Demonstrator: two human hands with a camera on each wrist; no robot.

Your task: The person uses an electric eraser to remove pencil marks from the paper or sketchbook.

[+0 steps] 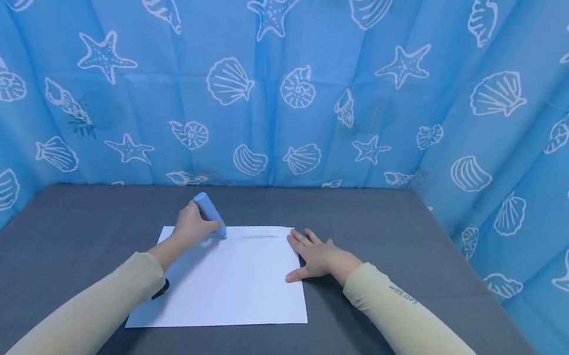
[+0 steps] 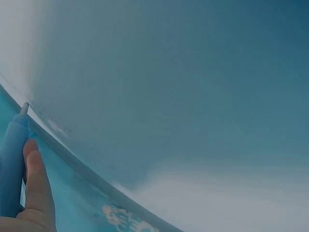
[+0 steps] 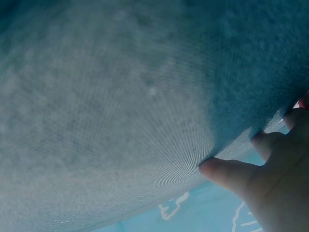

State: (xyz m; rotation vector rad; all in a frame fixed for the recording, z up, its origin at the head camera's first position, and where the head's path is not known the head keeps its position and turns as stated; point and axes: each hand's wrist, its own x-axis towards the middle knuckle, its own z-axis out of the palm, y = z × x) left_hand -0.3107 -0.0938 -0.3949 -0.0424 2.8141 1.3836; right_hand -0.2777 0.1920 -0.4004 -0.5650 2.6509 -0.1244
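Observation:
A white sheet of paper (image 1: 233, 289) lies on the dark grey tabletop. My left hand (image 1: 192, 226) grips a thick light-blue pen (image 1: 211, 216) over the paper's far edge. In the left wrist view, the narrow grey tip of the pen (image 2: 13, 159) meets the sheet (image 2: 145, 96), and the index finger (image 2: 36, 179) stretches along its body. A faint grey line (image 1: 256, 237) runs rightward across the sheet from the tip. At the paper's right edge rests my right hand (image 1: 316, 256), fingers spread, with thumb and fingertips on the sheet. The right wrist view shows that hand (image 3: 280, 179) flat against the surface.
Blue curtains (image 1: 301, 37) with white shells and starfish hang behind the grey table (image 1: 390, 232) and along its right side. Both forearms wear pale sleeves (image 1: 415, 330). A black band (image 1: 161, 290) shows at the left wrist.

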